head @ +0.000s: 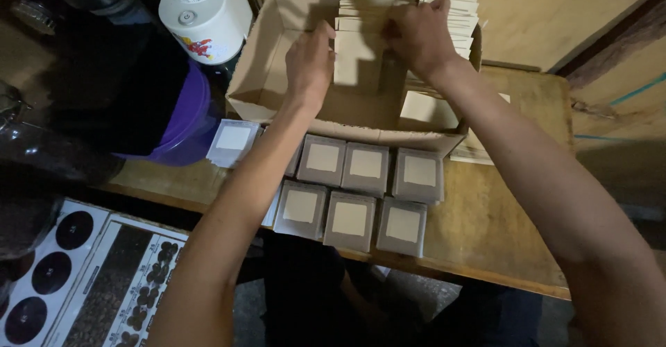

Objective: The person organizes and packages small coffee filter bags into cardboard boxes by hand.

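An open cardboard box (258, 83) stands at the back of the wooden table (499, 229). Inside it, rows of flat pale sachets (357, 49) stand upright on edge. My left hand (310, 64) reaches into the box and presses against the left side of the front row. My right hand (418, 36) grips the same row from the right, fingers curled over its top. A second row of sachets (458, 11) stands behind my right hand. In front of the box lie several small grey packets with pale square labels (361, 194), laid flat in two rows.
A purple container (191, 122) with a dark bag in it sits left of the box, under a white canister (208, 18). One packet (232, 141) lies beside it. Printed sheets with dark circles (76, 271) lie at lower left. Wooden panels rise behind the table.
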